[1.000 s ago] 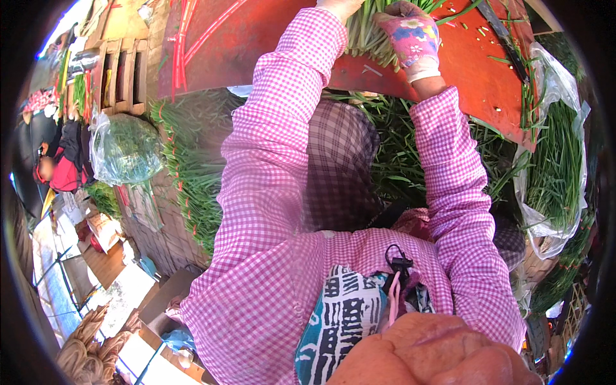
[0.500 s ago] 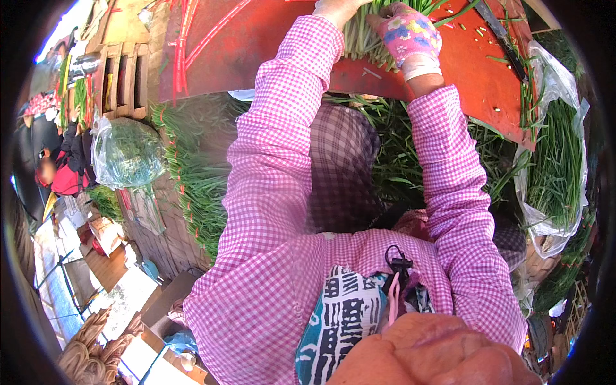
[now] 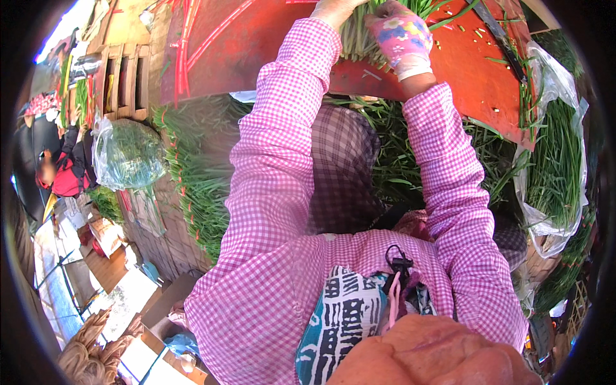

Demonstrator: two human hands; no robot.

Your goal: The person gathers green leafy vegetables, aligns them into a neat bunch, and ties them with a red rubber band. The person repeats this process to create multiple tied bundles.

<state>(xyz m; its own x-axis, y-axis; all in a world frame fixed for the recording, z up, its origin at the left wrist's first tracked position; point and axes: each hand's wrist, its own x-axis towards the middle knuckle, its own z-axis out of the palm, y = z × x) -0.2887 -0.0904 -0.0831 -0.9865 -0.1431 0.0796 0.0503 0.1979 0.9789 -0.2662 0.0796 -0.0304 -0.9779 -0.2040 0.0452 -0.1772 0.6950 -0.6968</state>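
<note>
We are wearing a pink-and-white gingham shirt [image 3: 256, 289] with long, creased sleeves [image 3: 276, 141], and a teal, white and black block-patterned scarf [image 3: 340, 321] is showing at our neck. Near it, a pink cord [image 3: 394, 296] is running to a black toggle [image 3: 402, 264] with a black loop. Our right hand [image 3: 399, 35] is sporting a pink glove [image 3: 404, 42] with blue, yellow and white flowers and a pale cuff [image 3: 414, 66].
</note>
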